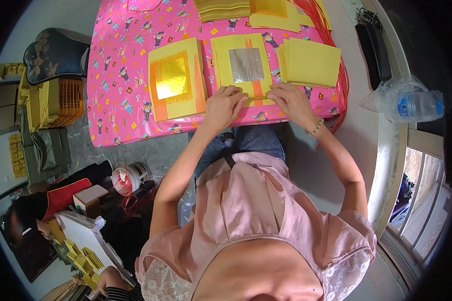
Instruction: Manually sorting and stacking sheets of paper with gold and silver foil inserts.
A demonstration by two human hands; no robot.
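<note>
Pinching the near edge of a yellow sheet (pixel 222 66) in the head view, the left hand (pixel 227 104) and right hand (pixel 292 104) each have thumb and fingers together near a corner, probably so the curled edge sits even. The sheet lies between and just ahead of the hands, its silver square (pixel 246 65) face up beyond the fingertips, apparently clear of the grip. Just left of the left hand sits a gold-faced stack (pixel 173 78); ahead and right of the right hand, a plain yellow stack (pixel 312 62), both seemingly within easy reach. Red strings (pixel 343 75) lie farther right of that hand, perhaps out of its way.
</note>
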